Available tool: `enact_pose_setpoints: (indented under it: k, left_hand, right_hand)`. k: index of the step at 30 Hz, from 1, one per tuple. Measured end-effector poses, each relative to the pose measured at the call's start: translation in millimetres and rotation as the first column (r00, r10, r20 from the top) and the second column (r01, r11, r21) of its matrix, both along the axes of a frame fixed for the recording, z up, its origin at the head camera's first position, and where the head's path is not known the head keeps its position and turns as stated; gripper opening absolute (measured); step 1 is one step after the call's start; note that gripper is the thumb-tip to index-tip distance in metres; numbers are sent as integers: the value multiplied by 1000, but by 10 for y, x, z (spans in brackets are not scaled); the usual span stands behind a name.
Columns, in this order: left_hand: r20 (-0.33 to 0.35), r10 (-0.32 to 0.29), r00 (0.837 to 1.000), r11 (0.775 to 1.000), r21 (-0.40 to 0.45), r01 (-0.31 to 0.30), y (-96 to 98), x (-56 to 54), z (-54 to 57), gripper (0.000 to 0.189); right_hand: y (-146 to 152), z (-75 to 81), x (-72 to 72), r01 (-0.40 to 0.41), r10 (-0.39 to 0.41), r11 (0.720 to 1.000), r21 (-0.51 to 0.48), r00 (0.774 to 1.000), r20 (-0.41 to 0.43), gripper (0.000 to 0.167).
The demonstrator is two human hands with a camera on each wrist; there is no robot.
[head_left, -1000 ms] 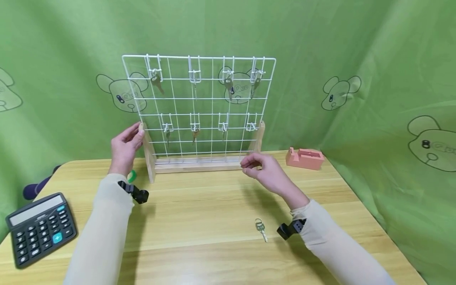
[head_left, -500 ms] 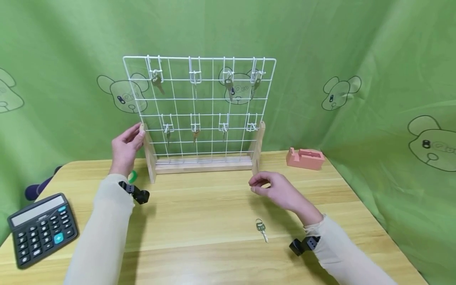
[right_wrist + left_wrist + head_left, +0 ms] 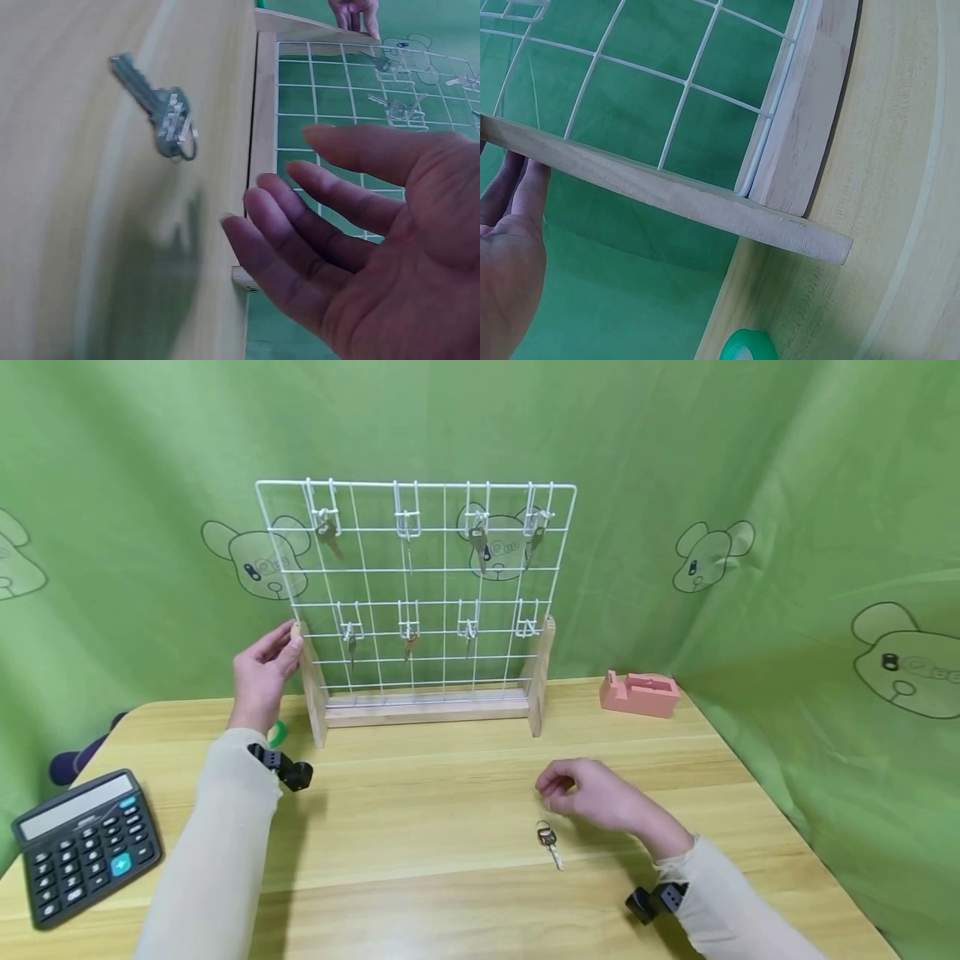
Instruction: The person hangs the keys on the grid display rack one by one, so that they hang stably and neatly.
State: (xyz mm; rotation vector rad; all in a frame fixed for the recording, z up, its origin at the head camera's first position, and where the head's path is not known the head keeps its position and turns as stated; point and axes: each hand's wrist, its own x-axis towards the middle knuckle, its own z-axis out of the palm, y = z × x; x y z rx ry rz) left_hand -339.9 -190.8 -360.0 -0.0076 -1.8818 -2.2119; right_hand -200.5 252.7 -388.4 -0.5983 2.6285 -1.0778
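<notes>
A white wire grid rack on a wooden stand point(image 3: 427, 713) stands at the back of the table. Keys hang from most of its white hooks; the lower right hook point(image 3: 527, 627) bears none. My left hand point(image 3: 261, 681) grips the top of the stand's left wooden post point(image 3: 313, 697), thumb in front and fingers behind it. One loose key point(image 3: 161, 112) with a small ring lies flat on the table. Just beyond it hovers my right hand point(image 3: 596, 795), holding nothing, its fingers loosely bent and spread from the thumb in the right wrist view.
A black calculator point(image 3: 86, 843) lies at the left edge. The pink tape dispenser point(image 3: 640, 693) sits at the back right. Behind the left forearm is a green tape roll point(image 3: 748, 345). Green cloth point(image 3: 637, 443) hangs along the back and right side.
My right hand has come away from the rack's lower right end, moving toward me and slightly right, close to the loose key. The left hand keeps its grip on the post.
</notes>
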Motion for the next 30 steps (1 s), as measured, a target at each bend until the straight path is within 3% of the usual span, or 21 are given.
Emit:
enact_pose_setpoints:
  k: [5,12,26,30]
  left_hand:
    - [-3,1,1000,1000,7,0,-1,2,7,49]
    - [-2,0,1000,1000,7,0,8,9,14,48]
    - [-5,7,1000,1000,3,-7,9,17,6,48]
    - [-4,5,1000,1000,9,-5,9,11,3,48]
  right_hand:
    - [-8,-82,23,-60,59,998,30,998,26,21]
    - [-17,-154,33,-89,84,994,61,994,74,21]
    - [-107,-238,64,-50,50,983,175,999,8,19]
    - [-97,-256,65,-44,43,988,146,999,15,20]
